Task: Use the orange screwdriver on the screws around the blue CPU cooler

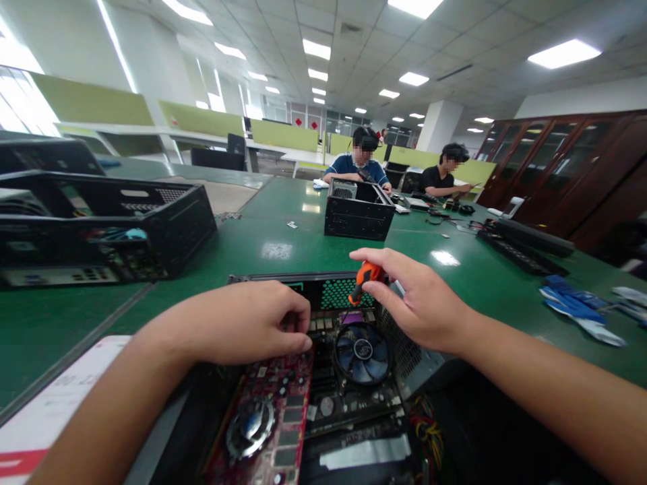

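My right hand (422, 303) grips an orange and black screwdriver (368, 273) by its handle, above the back of an open computer case (404, 350). The handle tilts down to the left; its tip cannot be made out. Inside the case, my left hand (247, 320) is closed at the far end of a red graphics card (283, 411), thumb on the card's corner and other fingertips partly hidden. The card has a round silver cooler. Beside it sits a black CPU fan (362, 349), and coloured cables (427, 431) bunch at the right.
Another black case (166, 229) stands on the green table at left, and a smaller one (358, 219) ahead. Two people (358, 162) sit across the table. Blue and white gloves (581, 310) lie at right, near long black parts (526, 246). Printed cardboard (65, 397) lies at left.
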Demonstrator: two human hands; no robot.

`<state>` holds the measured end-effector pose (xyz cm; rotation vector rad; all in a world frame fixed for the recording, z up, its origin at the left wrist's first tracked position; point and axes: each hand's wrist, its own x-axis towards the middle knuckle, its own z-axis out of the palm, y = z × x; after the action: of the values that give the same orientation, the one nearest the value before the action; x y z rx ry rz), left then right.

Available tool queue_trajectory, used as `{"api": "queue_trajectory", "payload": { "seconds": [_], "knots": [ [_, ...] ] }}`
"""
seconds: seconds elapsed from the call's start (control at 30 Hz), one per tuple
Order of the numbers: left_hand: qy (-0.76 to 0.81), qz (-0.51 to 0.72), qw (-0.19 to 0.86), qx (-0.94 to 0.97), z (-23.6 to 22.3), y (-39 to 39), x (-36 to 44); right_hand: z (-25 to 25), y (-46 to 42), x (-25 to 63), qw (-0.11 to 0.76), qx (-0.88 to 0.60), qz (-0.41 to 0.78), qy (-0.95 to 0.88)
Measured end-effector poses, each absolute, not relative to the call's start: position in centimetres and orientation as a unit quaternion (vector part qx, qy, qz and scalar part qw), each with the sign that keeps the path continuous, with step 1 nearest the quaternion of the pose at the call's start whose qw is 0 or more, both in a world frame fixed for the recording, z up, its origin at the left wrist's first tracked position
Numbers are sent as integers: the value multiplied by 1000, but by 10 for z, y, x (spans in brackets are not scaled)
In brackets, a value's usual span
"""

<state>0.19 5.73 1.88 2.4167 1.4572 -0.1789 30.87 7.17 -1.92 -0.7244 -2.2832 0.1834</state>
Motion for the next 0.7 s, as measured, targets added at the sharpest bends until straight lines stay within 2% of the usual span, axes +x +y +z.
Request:
{"api": "queue_trajectory", "payload": {
  "seconds": [0.7],
  "knots": [
    [488,-32,164,857,14,61,-3,-24,82,304,334,-265,122,-897]
  ]
}}
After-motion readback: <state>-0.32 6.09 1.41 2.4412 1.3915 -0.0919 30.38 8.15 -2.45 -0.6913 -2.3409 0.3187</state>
